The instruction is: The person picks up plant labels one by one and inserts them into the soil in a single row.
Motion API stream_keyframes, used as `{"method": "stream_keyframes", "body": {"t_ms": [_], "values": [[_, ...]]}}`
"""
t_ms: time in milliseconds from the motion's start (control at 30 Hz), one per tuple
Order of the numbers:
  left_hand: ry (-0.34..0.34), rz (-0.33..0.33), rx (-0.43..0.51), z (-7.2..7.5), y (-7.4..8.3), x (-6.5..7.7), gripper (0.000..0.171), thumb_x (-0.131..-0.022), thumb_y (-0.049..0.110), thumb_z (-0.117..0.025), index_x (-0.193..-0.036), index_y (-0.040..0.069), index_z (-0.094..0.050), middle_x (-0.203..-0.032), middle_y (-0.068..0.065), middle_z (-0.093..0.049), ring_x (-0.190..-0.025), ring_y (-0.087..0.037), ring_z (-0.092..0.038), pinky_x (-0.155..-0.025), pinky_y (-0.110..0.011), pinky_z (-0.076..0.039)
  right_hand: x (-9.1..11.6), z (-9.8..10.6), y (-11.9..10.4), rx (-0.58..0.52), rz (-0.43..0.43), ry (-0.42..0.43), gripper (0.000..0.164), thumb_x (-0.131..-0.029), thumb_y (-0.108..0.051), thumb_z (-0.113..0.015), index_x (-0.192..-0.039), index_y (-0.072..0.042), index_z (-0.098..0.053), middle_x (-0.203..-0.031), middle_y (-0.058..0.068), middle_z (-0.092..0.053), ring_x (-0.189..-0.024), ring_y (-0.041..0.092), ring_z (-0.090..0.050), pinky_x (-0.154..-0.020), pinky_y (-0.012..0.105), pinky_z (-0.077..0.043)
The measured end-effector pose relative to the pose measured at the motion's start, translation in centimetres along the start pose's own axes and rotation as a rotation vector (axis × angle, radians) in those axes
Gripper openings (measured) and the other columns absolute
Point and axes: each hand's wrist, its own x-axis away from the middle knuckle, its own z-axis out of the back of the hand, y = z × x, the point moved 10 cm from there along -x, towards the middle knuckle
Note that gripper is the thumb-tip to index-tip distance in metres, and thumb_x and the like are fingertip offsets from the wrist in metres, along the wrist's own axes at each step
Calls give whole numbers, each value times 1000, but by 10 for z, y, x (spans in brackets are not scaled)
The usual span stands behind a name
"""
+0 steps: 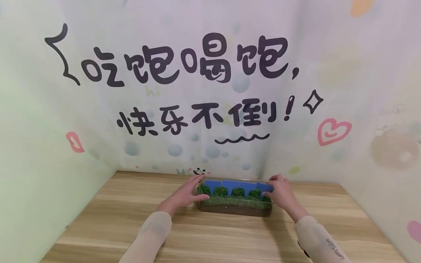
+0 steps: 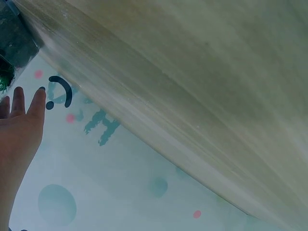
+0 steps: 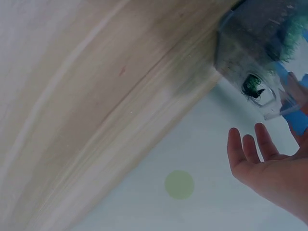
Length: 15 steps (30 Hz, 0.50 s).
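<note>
A long clear plastic box [image 1: 235, 207] stands on the wooden table, with a brown layer at the bottom and green grass-like material above. Several blue flat pieces [image 1: 230, 184] stand in a row along it, with green tufts between them. At the right end, my right hand [image 1: 282, 191] pinches a blue piece [image 3: 297, 120] between thumb and index finger, its other fingers held out apart. My left hand [image 1: 185, 193] spans the left end, thumb at the front side and straight fingers [image 2: 36, 103] by the back.
The wooden table [image 1: 210, 241] reaches back to a printed cloth wall [image 1: 210, 153] close behind the box. More pale walls rise on the left and right. A round hole [image 3: 260, 91] opens in the end of the box near the right hand.
</note>
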Motion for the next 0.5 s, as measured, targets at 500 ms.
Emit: {"method": "stream_keyframes", "body": {"t_ms": [500], "values": [[-10,20,-20,-1,1,1,86,-91,46,-70,-159,17,-27,-165,-14,-24,-148,-41,-31,-116,-62,-31,4,21,0,-175,1,-62,26,-88,-13,-75,-111,-1,-70,-133,33,-50,-123,53,-48,-100,65,-43]]}}
